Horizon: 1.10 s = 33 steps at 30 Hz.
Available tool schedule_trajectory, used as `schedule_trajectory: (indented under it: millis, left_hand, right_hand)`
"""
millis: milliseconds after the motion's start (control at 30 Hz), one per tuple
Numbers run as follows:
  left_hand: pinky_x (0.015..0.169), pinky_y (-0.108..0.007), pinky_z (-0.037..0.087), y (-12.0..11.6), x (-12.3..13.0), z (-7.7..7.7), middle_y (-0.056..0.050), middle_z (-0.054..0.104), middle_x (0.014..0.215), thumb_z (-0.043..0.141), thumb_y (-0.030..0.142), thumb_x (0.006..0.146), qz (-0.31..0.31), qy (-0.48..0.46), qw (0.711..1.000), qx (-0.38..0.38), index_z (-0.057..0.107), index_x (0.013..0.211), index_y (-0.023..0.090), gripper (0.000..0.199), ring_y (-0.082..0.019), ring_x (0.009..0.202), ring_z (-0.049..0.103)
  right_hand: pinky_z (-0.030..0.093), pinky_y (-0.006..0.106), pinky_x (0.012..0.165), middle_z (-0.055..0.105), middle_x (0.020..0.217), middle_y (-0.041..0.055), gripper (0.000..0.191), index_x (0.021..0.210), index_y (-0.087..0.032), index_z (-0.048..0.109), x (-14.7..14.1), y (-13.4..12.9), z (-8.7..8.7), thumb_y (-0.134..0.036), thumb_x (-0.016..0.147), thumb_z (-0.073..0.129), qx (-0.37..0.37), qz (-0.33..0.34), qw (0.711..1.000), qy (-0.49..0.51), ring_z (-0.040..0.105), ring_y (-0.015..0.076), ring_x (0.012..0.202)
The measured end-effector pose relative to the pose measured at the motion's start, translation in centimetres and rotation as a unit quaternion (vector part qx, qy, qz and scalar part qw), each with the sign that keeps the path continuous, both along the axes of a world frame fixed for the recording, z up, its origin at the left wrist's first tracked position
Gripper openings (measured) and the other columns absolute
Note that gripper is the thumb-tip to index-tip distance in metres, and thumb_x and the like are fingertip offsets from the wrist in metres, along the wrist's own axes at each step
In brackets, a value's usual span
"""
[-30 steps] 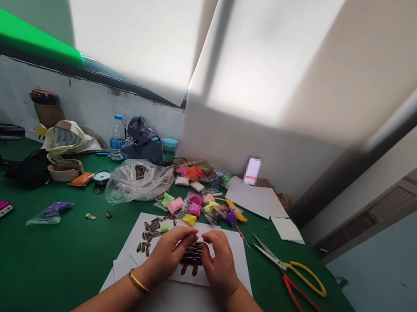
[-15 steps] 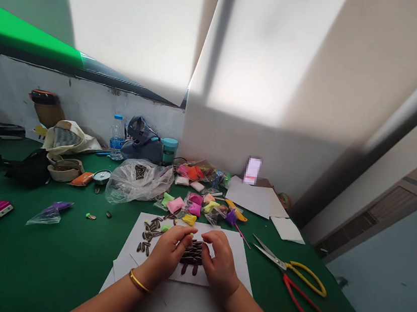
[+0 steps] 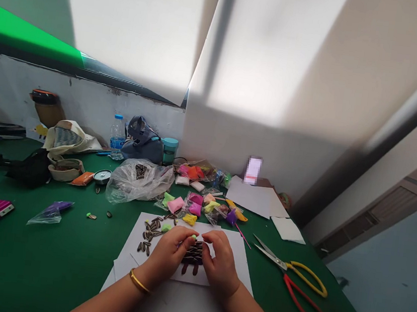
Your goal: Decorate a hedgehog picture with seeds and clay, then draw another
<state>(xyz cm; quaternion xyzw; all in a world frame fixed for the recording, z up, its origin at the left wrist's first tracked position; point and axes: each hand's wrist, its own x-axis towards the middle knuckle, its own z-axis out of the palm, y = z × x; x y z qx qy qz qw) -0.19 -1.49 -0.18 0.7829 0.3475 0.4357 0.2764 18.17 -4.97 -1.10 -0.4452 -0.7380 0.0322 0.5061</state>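
Observation:
My left hand (image 3: 169, 249) is closed in a pinch, with a small ball of light green clay (image 3: 193, 236) at its thumb and fingertip. My right hand (image 3: 221, 264) curves close to the other side, thumb and forefinger apart, and I see nothing held in it. Between them on the white paper (image 3: 171, 301) lies a dark figure (image 3: 194, 251) covered in rows of striped sunflower seeds, with two brown legs (image 3: 190, 269) below. Its sides are partly hidden by my hands. Loose sunflower seeds (image 3: 150, 230) and a light green clay lump (image 3: 166, 227) lie left of my hands.
Large scissors (image 3: 286, 267) lie spread on the green tabletop (image 3: 65, 270) at right. Packets of coloured clay (image 3: 194, 208) are grouped behind the paper. A plastic bag of seeds (image 3: 140, 183), a water bottle (image 3: 117, 137) and a blue bag (image 3: 143, 143) stand farther back.
The green clay ball shows a little more at my left fingertips. Both hands stay in nearly the same place around the seed-covered figure.

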Motion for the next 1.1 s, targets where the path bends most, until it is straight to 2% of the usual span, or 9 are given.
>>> schedule_trajectory:
  millis: [200,367,433,600,667,733,833,1000,1100]
  left_hand:
    - [0.089,-0.035,0.051,0.0,0.1,0.0,-0.007,0.071,0.105,0.054,0.024,0.093,-0.014,-0.035,0.999,0.013,0.07,0.112,0.024,0.025,-0.021,0.098,0.064]
    - [0.075,-0.032,0.053,-0.1,0.3,0.1,-0.003,0.069,0.082,0.069,0.028,0.082,0.024,-0.025,0.999,-0.014,0.071,0.088,0.022,0.009,-0.019,0.079,0.063]
    - [0.073,-0.031,0.053,-0.1,0.3,0.2,-0.003,0.069,0.08,0.069,0.032,0.082,0.035,-0.02,0.999,-0.03,0.071,0.085,0.021,0.011,-0.019,0.077,0.063]
    - [0.087,-0.034,0.052,0.1,0.1,0.4,-0.006,0.074,0.101,0.053,0.037,0.094,-0.007,-0.077,0.995,-0.061,0.072,0.109,0.024,0.027,-0.02,0.093,0.068]
    - [0.084,-0.032,0.053,0.4,-0.1,0.4,-0.006,0.074,0.098,0.059,0.041,0.091,0.011,-0.1,0.993,-0.067,0.073,0.103,0.022,0.027,-0.021,0.089,0.068]
    - [0.075,-0.03,0.054,0.7,-0.3,0.4,-0.005,0.073,0.085,0.064,0.046,0.086,0.034,-0.102,0.991,-0.079,0.073,0.089,0.019,0.028,-0.02,0.079,0.067]
    - [0.066,-0.029,0.052,0.9,-0.5,0.4,-0.003,0.069,0.069,0.057,0.051,0.089,0.037,-0.084,0.992,-0.089,0.072,0.076,0.018,0.038,-0.018,0.067,0.064]
    - [0.086,-0.033,0.052,0.9,-0.3,0.3,-0.006,0.074,0.098,0.062,0.038,0.087,0.009,-0.089,0.994,-0.063,0.074,0.098,0.022,0.023,-0.021,0.093,0.067]
    - [0.079,-0.03,0.051,0.8,-0.1,0.1,-0.005,0.074,0.089,0.061,0.037,0.088,0.002,-0.056,0.995,-0.084,0.075,0.091,0.022,0.021,-0.02,0.084,0.067]
  right_hand:
    - [0.051,0.04,0.08,0.063,0.098,0.0063,0.022,0.106,-0.023,0.058,0.0,0.0,0.0,-0.012,0.09,0.049,-0.004,0.004,1.0,0.002,0.059,0.0218,0.092]
    - [0.052,0.039,0.078,0.063,0.096,0.0059,0.022,0.106,-0.023,0.059,-0.1,-0.1,0.2,-0.011,0.089,0.05,0.001,0.0,1.0,-0.001,0.059,0.0218,0.09]
    - [0.052,0.039,0.078,0.063,0.096,0.006,0.022,0.106,-0.023,0.059,-0.1,-0.1,0.2,-0.011,0.089,0.05,0.004,0.0,1.0,-0.001,0.06,0.0218,0.09]
    - [0.051,0.039,0.079,0.063,0.098,0.0063,0.024,0.107,-0.024,0.058,0.0,0.0,0.1,-0.011,0.09,0.049,-0.003,0.005,1.0,-0.003,0.059,0.0222,0.091]
    - [0.051,0.04,0.08,0.062,0.098,0.0063,0.024,0.107,-0.024,0.058,0.0,0.1,0.0,-0.011,0.089,0.049,-0.005,0.006,1.0,-0.003,0.059,0.0222,0.092]
    - [0.051,0.04,0.08,0.062,0.098,0.006,0.024,0.107,-0.023,0.058,0.0,0.1,-0.2,-0.01,0.089,0.05,-0.004,0.002,1.0,-0.002,0.058,0.022,0.092]
    - [0.051,0.04,0.08,0.063,0.098,0.0061,0.024,0.108,-0.023,0.058,0.1,0.2,-0.3,-0.011,0.089,0.05,-0.004,-0.002,1.0,-0.007,0.058,0.0222,0.093]
    - [0.051,0.041,0.083,0.064,0.104,0.0072,0.032,0.118,-0.025,0.06,0.2,0.2,-0.4,-0.012,0.092,0.048,-0.009,0.006,1.0,-0.019,0.059,0.023,0.096]
    - [0.051,0.041,0.083,0.064,0.106,0.0076,0.032,0.122,-0.026,0.061,0.3,0.2,-0.4,-0.015,0.094,0.049,-0.012,0.008,1.0,-0.024,0.059,0.0231,0.097]
